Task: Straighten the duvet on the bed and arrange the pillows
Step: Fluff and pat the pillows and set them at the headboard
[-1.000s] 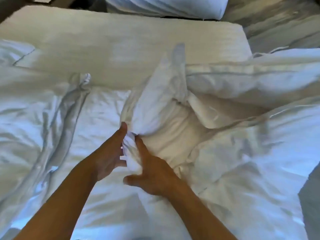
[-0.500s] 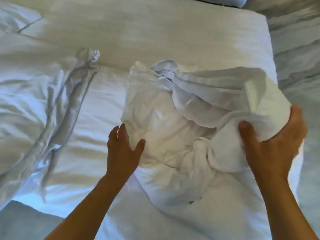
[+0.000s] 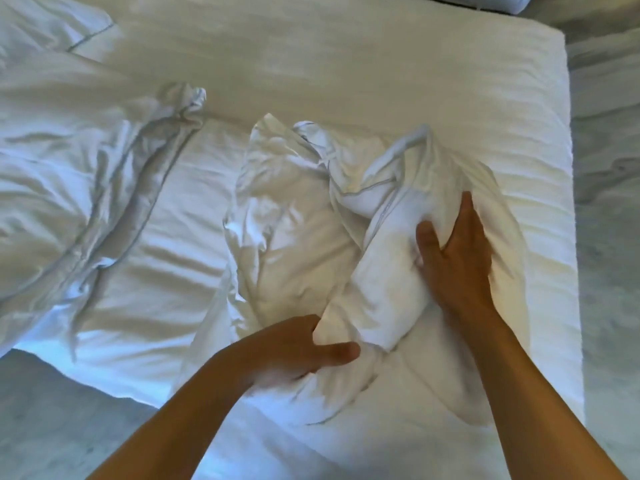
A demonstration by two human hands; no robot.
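Here, centred on the bed (image 3: 346,57), the soft, light, floppy-looking pillow (image 3: 287,237) is pinched at its 6 o'clock edge by the left grip (image 3: 291,351) while the right grip (image 3: 457,258) presses flat-fingered at 3 o'clock; its corners seem the surest hold.

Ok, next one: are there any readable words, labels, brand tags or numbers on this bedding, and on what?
None. The white pillow, the rumpled duvet and the mattress sheet show only plain fabric and piping, with no print or tag in view.
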